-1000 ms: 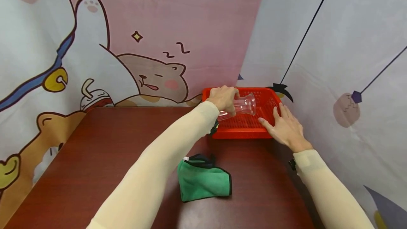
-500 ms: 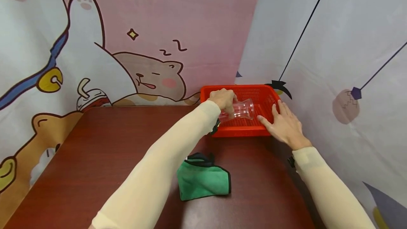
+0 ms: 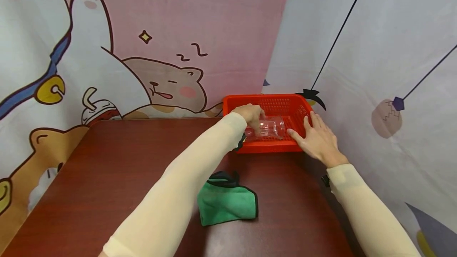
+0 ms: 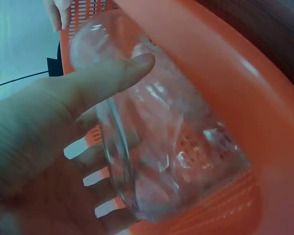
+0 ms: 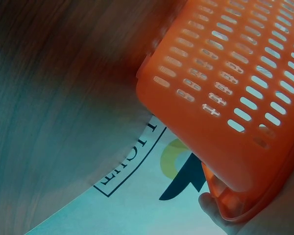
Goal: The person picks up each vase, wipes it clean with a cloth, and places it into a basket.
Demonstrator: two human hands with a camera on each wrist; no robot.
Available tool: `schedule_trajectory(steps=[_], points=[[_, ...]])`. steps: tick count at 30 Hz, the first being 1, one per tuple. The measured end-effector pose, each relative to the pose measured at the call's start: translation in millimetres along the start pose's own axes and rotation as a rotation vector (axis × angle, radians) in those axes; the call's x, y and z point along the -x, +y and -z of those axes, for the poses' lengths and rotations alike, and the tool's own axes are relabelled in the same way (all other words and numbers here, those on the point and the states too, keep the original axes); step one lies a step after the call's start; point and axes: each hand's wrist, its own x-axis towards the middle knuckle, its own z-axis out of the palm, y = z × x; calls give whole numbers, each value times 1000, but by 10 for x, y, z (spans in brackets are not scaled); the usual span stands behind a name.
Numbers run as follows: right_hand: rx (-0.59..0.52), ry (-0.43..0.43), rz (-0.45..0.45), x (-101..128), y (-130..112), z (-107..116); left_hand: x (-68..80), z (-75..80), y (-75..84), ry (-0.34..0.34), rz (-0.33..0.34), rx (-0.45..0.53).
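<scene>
A clear glass vase point(image 3: 268, 127) lies on its side low inside the red slotted basket point(image 3: 285, 104) at the table's far right corner. My left hand point(image 3: 252, 115) grips the vase around its narrow part; in the left wrist view the fingers point(image 4: 95, 83) curl round the clear vase point(image 4: 161, 132) over the basket floor point(image 4: 220, 117). My right hand point(image 3: 315, 139) rests flat with straight fingers on the basket's right front rim. The right wrist view shows the basket's outer wall point(image 5: 225, 98) and a fingertip point(image 5: 210, 203) at its lower corner.
A folded green cloth point(image 3: 226, 201) with dark trim lies on the dark red table point(image 3: 118, 169) in front of the basket, under my left forearm. Cartoon-printed fabric walls close the back and right sides right behind the basket.
My left hand has lowered the vase from above the basket rim down into the basket. The right hand has stayed on the rim.
</scene>
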Motion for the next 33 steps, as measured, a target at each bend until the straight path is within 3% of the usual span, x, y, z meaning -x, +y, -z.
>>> schedule_trajectory(steps=[3,11,19,24,33], points=[[5,0,0,-4,-2,7,-103,-23,-78,-15,-32,21],[16,-12,5,-9,-3,23,264,143,-80,-60,-31,57],[12,-12,8,0,0,8,271,76,-249,24,-78,60],[6,-7,5,8,-6,10,398,120,-325,38,-130,78],[-9,4,23,1,0,-14,611,119,-437,112,-124,91]])
